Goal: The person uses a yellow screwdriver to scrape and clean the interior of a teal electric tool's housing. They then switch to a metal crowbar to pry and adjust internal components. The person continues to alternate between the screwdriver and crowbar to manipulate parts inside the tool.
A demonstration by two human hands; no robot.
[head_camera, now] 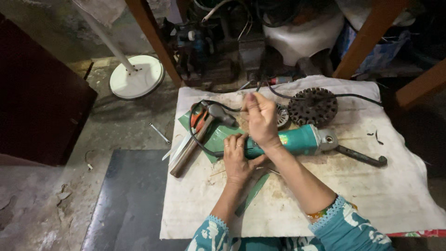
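Both hands [246, 139] on teal grinder [299, 140]

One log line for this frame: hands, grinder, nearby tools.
left hand: grips angle grinder rear | right hand: raised over grinder | hammer: left, on cloth

Head view; looks steeply down; close.

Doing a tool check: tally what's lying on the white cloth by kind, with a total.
Teal angle grinder, gripped by the left hand, the right hand above it: 1
Hammer: 1
Orange-handled pliers: 1
Dark wrench: 1
Round dark disc with holes: 1
Smaller round slotted part: 1
Total: 6
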